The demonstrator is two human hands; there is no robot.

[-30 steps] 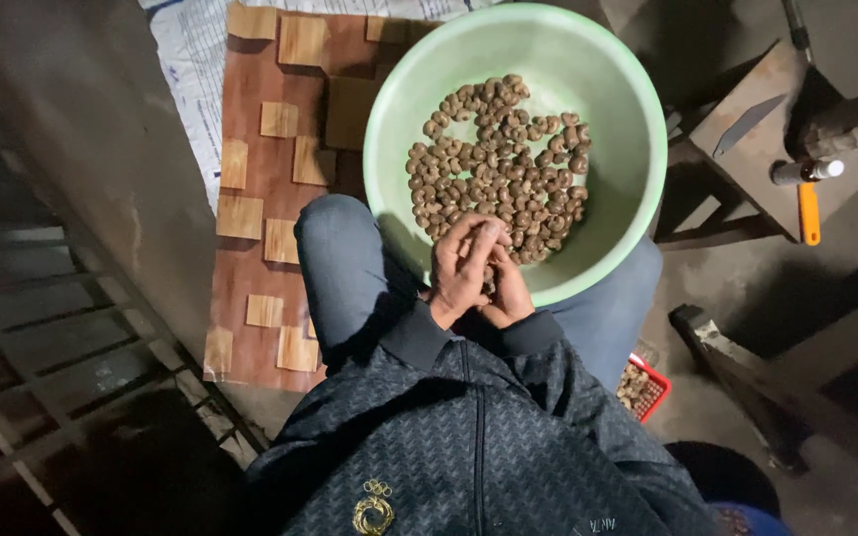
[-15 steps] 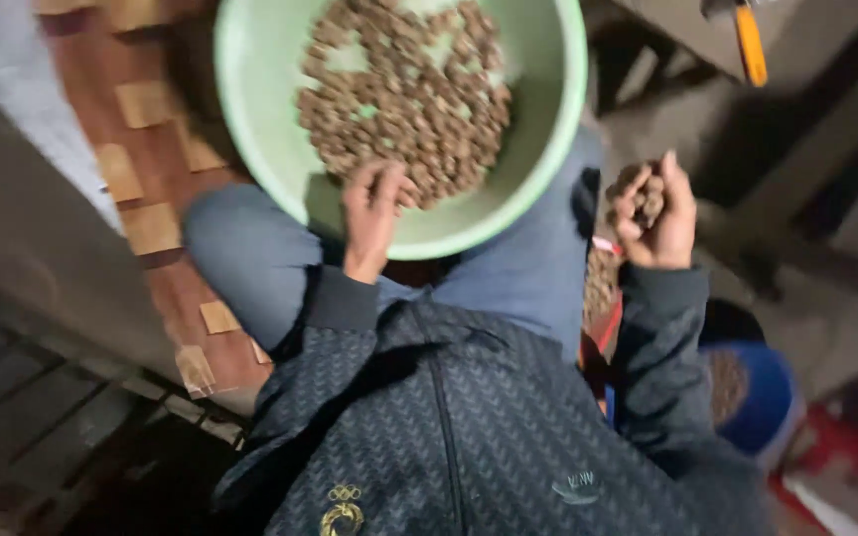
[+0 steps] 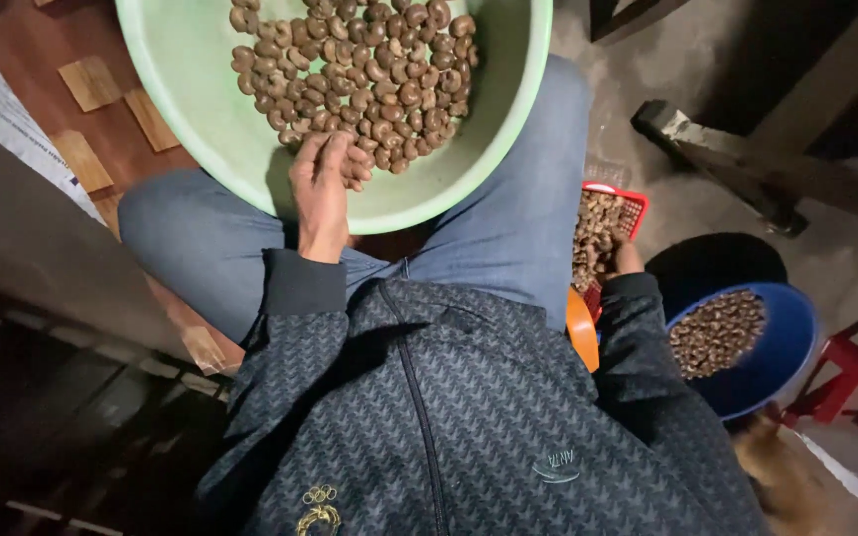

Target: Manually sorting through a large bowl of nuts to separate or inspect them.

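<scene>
Right hand (image 3: 616,260) dropped into red basket (image 3: 632,210); left hand (image 3: 322,184) in green basin (image 3: 201,89).

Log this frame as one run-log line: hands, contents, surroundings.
left hand: in green basin, on cashew nuts | right hand: at red basket, mostly hidden | blue bowl: nuts

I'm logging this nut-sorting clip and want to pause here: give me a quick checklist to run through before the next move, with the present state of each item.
1. Left hand reaches the nuts in the green basin: ok, fingers at the pile's edge.
2. Left hand holds a nut: cannot tell, fingers curl downward.
3. Basin rests steady on the lap: ok, it sits across both thighs.
4. Right hand at the red basket: ok, it touches the basket's contents.
5. Right hand emptied: cannot tell, mostly hidden.
6. Blue bowl within reach: ok, beside the right sleeve.
</scene>
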